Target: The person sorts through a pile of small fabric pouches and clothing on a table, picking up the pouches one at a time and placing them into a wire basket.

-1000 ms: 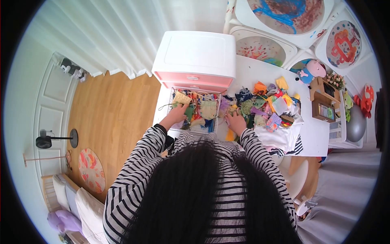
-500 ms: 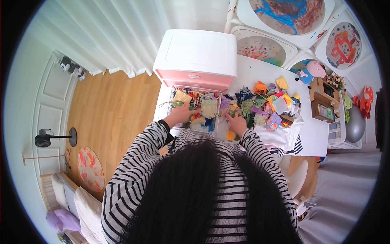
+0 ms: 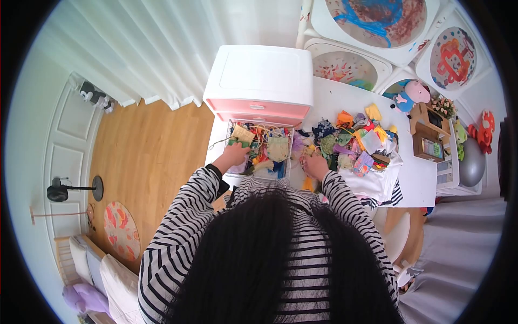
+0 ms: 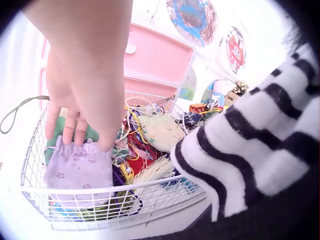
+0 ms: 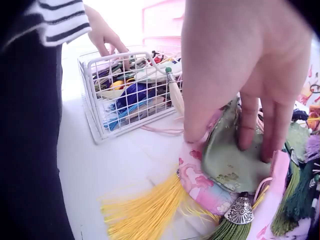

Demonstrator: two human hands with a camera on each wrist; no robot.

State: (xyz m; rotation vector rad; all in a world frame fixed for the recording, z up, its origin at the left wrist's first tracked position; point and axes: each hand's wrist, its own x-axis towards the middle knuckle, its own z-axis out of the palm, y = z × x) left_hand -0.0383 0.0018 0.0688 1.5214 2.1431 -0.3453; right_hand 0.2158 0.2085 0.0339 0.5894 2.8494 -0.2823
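Note:
In the white wire basket (image 4: 80,190), full of small pouches and cords, my left hand (image 3: 233,155) touches a lilac flowered pouch (image 4: 80,172). In the left wrist view the fingers of this hand (image 4: 82,85) point down over the pouch's upper part, and a green piece lies behind them. Right of the basket, my right hand (image 3: 315,163) is on the table's pile. Seen from the right wrist, the extended fingers of that hand (image 5: 245,65) rest on a green pouch (image 5: 235,160), with a pink patterned pouch (image 5: 192,172) under it near the thumb.
Behind the basket stands a white and pink drawer unit (image 3: 259,73). A heap of colourful pouches (image 3: 350,137) and a white cloth (image 3: 377,183) lie on the table's right part. A yellow tassel (image 5: 142,210) spreads over the white tabletop (image 5: 80,170).
My left hand went right across the basket, then back left, and a lilac pouch now shows beside it. My right hand stays at nearly the same place on the pile.

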